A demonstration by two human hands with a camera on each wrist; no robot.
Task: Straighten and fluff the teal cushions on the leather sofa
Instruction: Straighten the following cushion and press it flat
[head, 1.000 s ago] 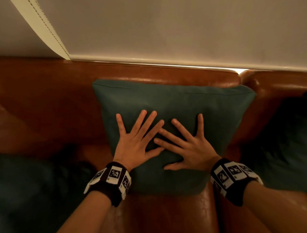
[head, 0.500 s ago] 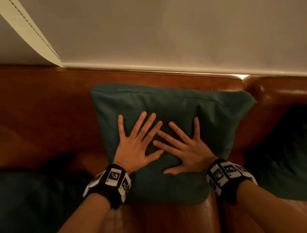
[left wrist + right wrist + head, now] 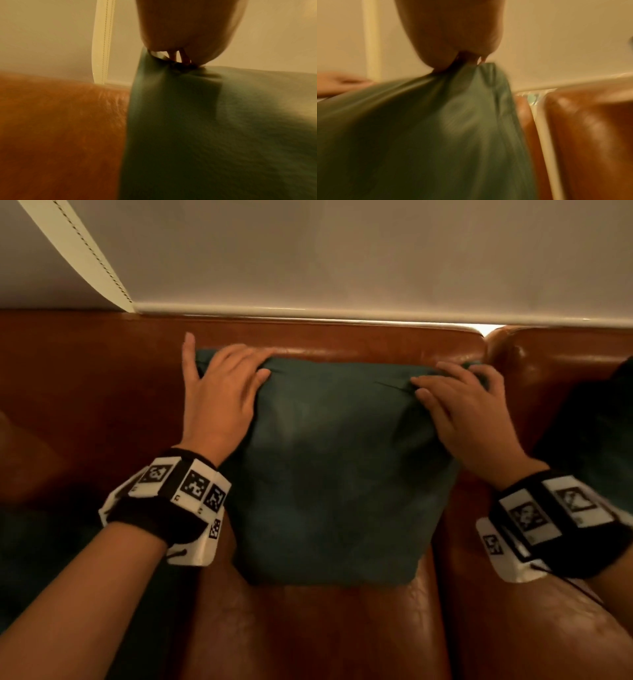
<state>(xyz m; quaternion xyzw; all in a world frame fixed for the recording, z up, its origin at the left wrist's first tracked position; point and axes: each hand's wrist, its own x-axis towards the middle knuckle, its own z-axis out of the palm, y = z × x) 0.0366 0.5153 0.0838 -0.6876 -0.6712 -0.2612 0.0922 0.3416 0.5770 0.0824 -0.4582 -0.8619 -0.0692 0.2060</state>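
Brown leather sofa (image 3: 325, 628) carries a square teal fabric cushion (image 3: 335, 474) upright against its backrest; left hand (image 3: 219, 395) and right hand (image 3: 462, 412) pinch its upper corners. Wrist views: bunched fabric (image 3: 171, 70) in each grip (image 3: 471, 70); uneven pulling could skew it.

The cushion (image 3: 339, 474) stands on the sofa (image 3: 308, 631) seat, against its backrest.

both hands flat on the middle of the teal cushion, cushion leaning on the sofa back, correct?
Not the middle. The head view shows the left hand and right hand gripping the top corners of the teal cushion; both wrist views show bunched fabric there. It does lean on the sofa back.
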